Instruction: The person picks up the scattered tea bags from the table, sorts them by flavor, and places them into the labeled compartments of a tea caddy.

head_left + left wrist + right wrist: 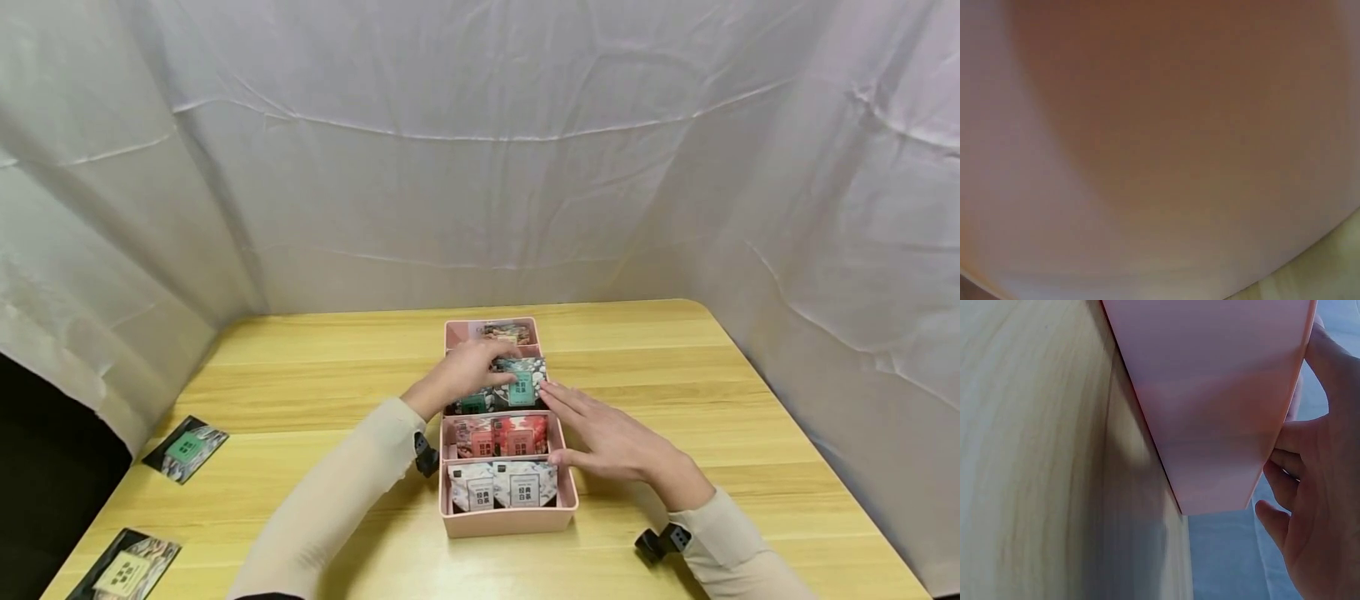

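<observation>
A long pink box (510,523) with several compartments stands on the table, holding tea packets. My left hand (468,371) reaches over its second compartment from the back. There it pinches a green-labelled tea packet (522,390), thumb across the front and fingers over the top edge. Another green-labelled packet (474,405) lies partly under this hand. My right hand (611,435) rests along the box's right rim, its fingers extended and the fingertips at the packet's right edge. In the right wrist view the fingers lie at the upper rim. The box's wall (1179,156) fills the left wrist view, blurred.
Red packets (520,437) and white packets (525,485) sit in the nearer compartments, brown-toned packets (510,334) in the farthest. At the table's left lie a green-labelled packet (185,448) and a yellow-labelled packet (126,571). A pale curtain (450,208) surrounds the table.
</observation>
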`<control>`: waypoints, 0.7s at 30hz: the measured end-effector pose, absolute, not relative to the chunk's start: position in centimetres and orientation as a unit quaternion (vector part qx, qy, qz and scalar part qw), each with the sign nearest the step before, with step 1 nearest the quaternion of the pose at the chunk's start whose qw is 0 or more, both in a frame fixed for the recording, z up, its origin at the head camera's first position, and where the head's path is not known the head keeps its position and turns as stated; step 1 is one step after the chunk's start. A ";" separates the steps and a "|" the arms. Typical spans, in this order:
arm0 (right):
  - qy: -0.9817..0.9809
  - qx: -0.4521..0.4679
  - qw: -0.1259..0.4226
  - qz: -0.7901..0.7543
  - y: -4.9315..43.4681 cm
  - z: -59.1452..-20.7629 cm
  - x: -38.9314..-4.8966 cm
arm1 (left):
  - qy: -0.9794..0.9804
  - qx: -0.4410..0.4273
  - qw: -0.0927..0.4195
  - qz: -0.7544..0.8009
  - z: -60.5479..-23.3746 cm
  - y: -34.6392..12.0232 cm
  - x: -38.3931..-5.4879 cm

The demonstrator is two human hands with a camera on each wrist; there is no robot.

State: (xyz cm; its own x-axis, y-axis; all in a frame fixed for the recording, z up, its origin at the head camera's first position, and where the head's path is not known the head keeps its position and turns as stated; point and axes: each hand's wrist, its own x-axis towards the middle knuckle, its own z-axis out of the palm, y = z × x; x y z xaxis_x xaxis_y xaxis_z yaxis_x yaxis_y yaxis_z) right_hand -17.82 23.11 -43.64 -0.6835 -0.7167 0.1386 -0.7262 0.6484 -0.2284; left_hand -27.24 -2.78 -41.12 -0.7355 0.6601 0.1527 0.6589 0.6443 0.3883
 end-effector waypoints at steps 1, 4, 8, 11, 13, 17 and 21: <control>-0.908 0.396 0.017 0.134 23.1 -43.6 -17.8 | 0.906 0.367 -0.002 0.210 -41.2 -2.8 -27.1; -0.909 0.395 0.017 0.134 23.1 -43.7 -17.9 | 0.903 0.383 -0.014 0.196 -41.4 -2.7 -27.0; -0.907 0.398 0.019 0.134 23.1 -43.8 -18.0 | 0.894 0.407 -0.030 0.185 -41.7 -2.8 -26.8; -0.908 0.397 0.021 0.135 23.2 -43.9 -18.1 | 0.888 0.413 -0.033 0.199 -41.8 -2.9 -26.8; -0.908 0.396 0.022 0.136 23.2 -44.0 -18.2 | 0.885 0.414 -0.036 0.209 -41.6 -3.1 -26.7; -0.907 0.398 0.024 0.136 23.2 -44.0 -18.1 | 0.884 0.411 -0.037 0.220 -41.3 -3.8 -26.6; -0.905 0.403 0.027 0.135 23.2 -43.9 -18.1 | 0.884 0.404 -0.028 0.234 -40.9 -4.8 -26.4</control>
State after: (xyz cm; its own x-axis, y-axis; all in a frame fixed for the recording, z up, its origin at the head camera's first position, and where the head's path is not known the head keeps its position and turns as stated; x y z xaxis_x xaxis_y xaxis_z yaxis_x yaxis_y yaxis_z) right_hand -18.11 23.17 -43.94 -0.6743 -0.7215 0.1575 -0.7360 0.6394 -0.2224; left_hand -26.38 -4.82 -40.88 -0.6717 0.7012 0.2392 0.7276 0.5635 0.3913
